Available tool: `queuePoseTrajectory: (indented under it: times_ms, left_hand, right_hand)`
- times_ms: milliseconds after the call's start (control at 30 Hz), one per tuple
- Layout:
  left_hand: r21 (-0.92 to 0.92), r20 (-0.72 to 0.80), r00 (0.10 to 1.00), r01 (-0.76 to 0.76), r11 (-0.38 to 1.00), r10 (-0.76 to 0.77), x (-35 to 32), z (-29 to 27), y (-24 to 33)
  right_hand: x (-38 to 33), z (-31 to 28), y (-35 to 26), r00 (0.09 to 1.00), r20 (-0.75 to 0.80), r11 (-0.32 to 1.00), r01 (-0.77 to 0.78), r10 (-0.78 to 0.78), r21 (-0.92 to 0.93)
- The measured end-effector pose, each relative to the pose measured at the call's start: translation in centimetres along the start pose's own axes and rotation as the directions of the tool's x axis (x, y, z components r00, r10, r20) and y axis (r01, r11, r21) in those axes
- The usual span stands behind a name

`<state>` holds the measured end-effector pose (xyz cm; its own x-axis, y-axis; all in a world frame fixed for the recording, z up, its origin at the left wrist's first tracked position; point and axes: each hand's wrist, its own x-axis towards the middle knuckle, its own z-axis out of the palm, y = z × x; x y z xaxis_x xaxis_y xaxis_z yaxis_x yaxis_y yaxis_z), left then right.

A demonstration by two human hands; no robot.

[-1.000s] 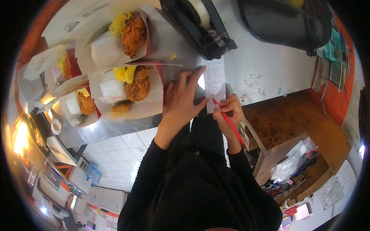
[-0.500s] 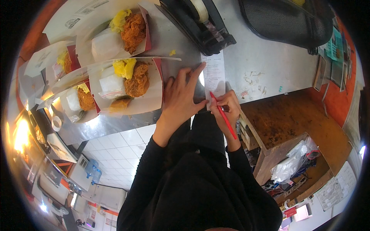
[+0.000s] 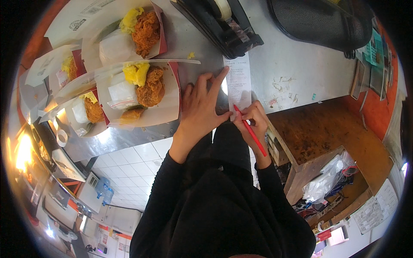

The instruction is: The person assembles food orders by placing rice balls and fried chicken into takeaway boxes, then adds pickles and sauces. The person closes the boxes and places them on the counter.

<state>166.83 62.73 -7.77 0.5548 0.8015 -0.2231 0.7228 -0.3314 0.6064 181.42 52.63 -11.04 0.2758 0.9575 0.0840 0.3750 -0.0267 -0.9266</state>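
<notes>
A slim red pen (image 3: 249,131) is gripped in the right hand (image 3: 254,121), its tip set on the narrow white paper slip (image 3: 239,81) just above the fingers, its long axis slanting back toward the wrist. The slip is pinned flat by the spread left hand (image 3: 202,107). Bare steel counter (image 3: 297,60) is left beyond, edged by a black tape dispenser (image 3: 223,23).

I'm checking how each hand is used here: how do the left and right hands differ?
The left hand lies flat with fingers spread, pressing on the paper slip; the right hand is curled around a red pen. The left hand holds nothing; the right hand holds the pen tip on the slip. Both wear black sleeves.
</notes>
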Motion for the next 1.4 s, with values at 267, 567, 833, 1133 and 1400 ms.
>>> queuePoseTrajectory:
  times_ms: [267, 567, 833, 1133, 1400]
  left_hand:
    - [-0.009, 0.015, 1.0, 0.007, 1.0, -0.006, 0.1, 0.0, 0.0]
    - [-0.001, 0.028, 0.999, 0.022, 1.0, -0.022, 0.0, 0.0, -0.2]
    - [-0.001, 0.021, 1.0, 0.009, 1.0, -0.009, 0.2, 0.0, -0.3]
    - [0.007, 0.074, 0.996, 0.049, 0.999, -0.049, 0.3, -0.8, 0.4]
    - [0.052, 0.064, 0.998, -0.013, 0.999, 0.01, 0.4, -1.0, 1.0]
  right_hand:
    - [0.0, -0.3, -0.3, 0.998, 0.045, 0.998, -0.038, 0.04, -0.039]
    - [-0.6, -0.2, 0.2, 1.0, 0.015, 1.0, 0.007, -0.007, 0.021]
    - [-0.4, -0.4, 0.3, 0.999, 0.033, 1.0, 0.011, -0.012, 0.022]
    - [-0.8, -0.9, 0.1, 0.962, -0.214, 0.976, -0.135, 0.17, 0.17]
    - [7.0, -4.6, 0.9, 0.982, 0.048, 0.845, 0.182, -0.183, -0.502]
